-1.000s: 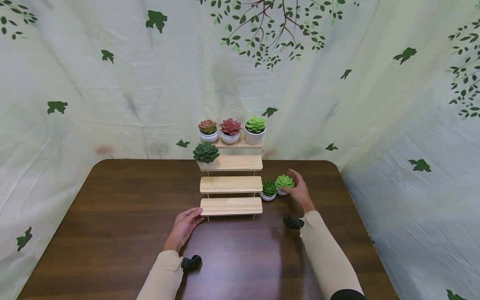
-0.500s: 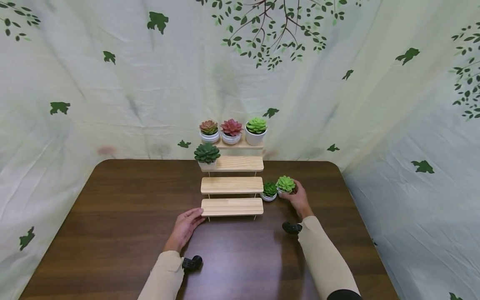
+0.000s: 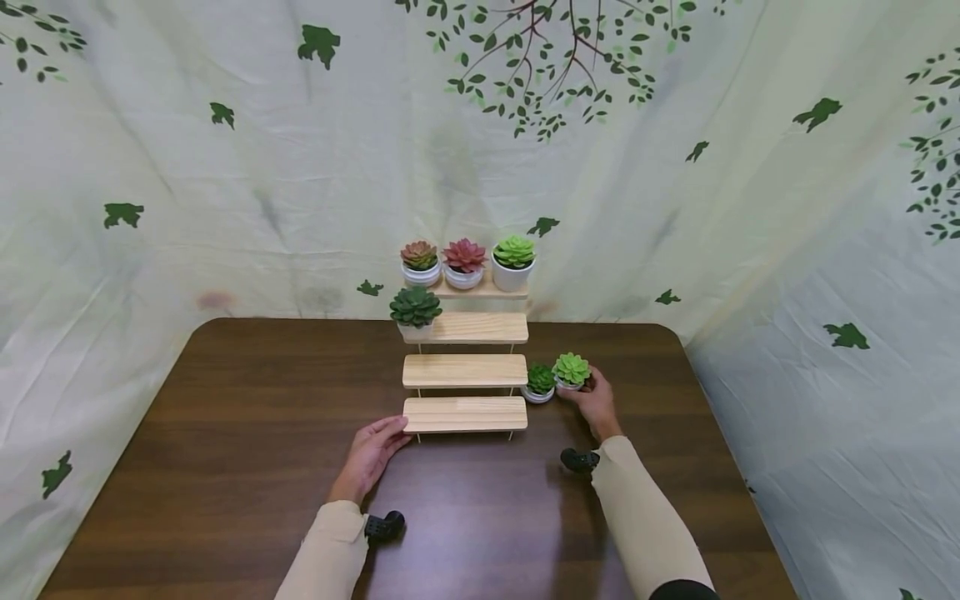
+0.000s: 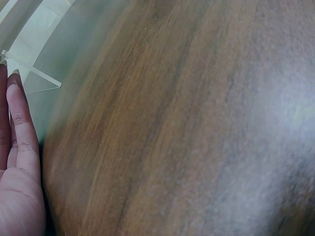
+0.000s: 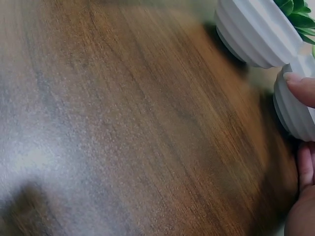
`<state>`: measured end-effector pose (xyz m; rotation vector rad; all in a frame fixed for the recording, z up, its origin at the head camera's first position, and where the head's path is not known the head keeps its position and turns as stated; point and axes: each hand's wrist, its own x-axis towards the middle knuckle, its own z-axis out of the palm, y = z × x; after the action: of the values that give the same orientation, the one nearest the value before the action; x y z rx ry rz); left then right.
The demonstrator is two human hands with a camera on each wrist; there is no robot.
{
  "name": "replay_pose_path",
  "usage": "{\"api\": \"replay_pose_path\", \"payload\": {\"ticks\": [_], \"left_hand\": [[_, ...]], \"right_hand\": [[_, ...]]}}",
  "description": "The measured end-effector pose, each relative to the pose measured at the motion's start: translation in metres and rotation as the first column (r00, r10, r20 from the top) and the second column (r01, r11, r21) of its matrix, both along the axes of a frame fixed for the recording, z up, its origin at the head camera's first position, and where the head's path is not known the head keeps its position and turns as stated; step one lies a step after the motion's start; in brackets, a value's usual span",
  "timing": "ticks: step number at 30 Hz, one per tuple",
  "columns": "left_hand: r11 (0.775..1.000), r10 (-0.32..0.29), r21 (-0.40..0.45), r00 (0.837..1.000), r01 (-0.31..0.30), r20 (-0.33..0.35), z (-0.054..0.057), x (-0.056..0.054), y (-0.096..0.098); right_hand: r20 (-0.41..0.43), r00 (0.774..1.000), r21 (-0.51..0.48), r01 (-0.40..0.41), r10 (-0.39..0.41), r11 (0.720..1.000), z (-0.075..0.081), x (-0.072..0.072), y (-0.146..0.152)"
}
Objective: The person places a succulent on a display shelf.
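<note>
My left hand (image 3: 369, 454) holds the left end of the lowest tier of a wooden tiered shelf (image 3: 465, 414), thumb at its top edge and fingers lower down. In the left wrist view, straight fingers (image 4: 22, 123) lie by a clear support leg (image 4: 44, 77). To the shelf's right, my right hand (image 3: 596, 403) grips a light green potted succulent (image 3: 572, 369) by its ribbed white pot (image 5: 294, 110). The thumb presses the pot's near side. Right beside it stands a darker green potted succulent (image 3: 539, 380), its white pot (image 5: 256, 32) nearly touching or touching the held one.
On the top tier stand a brownish-red succulent (image 3: 420, 256), a red one (image 3: 464, 256) and a bright green one (image 3: 514, 252). A dark green succulent (image 3: 416, 307) sits at the second tier's left end. Behind the brown table (image 3: 262, 400) hangs a leaf-print curtain (image 3: 337, 167).
My right hand's fingers have closed around the light green succulent's pot, and the hand has come slightly lower. The left hand stays at the shelf. The view has shifted slightly.
</note>
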<state>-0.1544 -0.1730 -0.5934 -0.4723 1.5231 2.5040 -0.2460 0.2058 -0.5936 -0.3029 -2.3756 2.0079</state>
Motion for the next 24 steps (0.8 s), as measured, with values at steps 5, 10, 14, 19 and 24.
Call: {"api": "replay_pose_path", "payload": {"ticks": [5, 10, 14, 19, 24], "left_hand": [[1.0, -0.005, -0.006, 1.0, 0.005, 0.003, 0.0, 0.0, 0.0], [1.0, -0.004, 0.005, 1.0, 0.004, 0.001, -0.001, -0.001, 0.0], [1.0, -0.005, 0.008, 1.0, 0.005, 0.005, -0.001, -0.001, -0.002], [1.0, 0.0, 0.006, 1.0, 0.0, -0.005, 0.0, -0.001, -0.002], [1.0, -0.009, 0.004, 1.0, 0.009, -0.004, 0.0, -0.001, 0.0]], "right_hand": [[-0.004, 1.0, -0.017, 0.022, -0.022, 1.0, 0.001, 0.001, 0.0], [-0.013, 0.999, -0.074, 0.048, -0.049, 0.996, 0.004, 0.003, 0.001], [-0.003, 0.998, -0.1, 0.062, -0.063, 0.993, 0.006, 0.006, 0.002], [0.007, 0.998, -0.106, 0.07, -0.069, 0.992, 0.012, 0.006, 0.005], [-0.02, 0.998, -0.1, 0.062, -0.064, 0.993, 0.027, 0.01, 0.009]]}}
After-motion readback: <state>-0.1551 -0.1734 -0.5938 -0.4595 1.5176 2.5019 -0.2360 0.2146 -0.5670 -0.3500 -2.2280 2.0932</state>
